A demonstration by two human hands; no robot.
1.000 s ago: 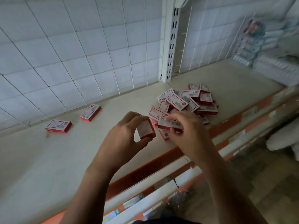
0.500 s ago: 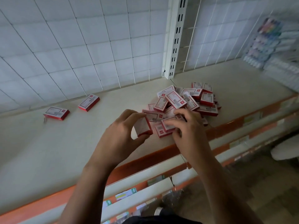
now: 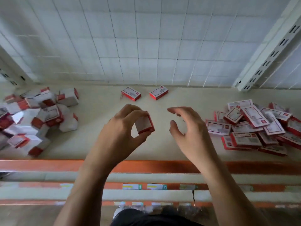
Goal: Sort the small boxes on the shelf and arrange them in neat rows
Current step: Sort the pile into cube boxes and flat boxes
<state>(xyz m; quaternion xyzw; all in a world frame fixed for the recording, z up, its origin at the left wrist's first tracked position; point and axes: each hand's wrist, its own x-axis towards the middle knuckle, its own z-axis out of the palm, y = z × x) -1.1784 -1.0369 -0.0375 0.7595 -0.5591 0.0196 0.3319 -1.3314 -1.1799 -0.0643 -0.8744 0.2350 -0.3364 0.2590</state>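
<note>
Two hands above shelf (image 3: 97, 115), left hand (image 3: 118, 129) pinching one small box (image 3: 145, 124), right hand (image 3: 189, 129) empty, loosely spread

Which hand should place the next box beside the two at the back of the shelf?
Left, probably. The left hand pinches a small box just in front of the pair of boxes at the back. The right hand is open and empty.
</note>
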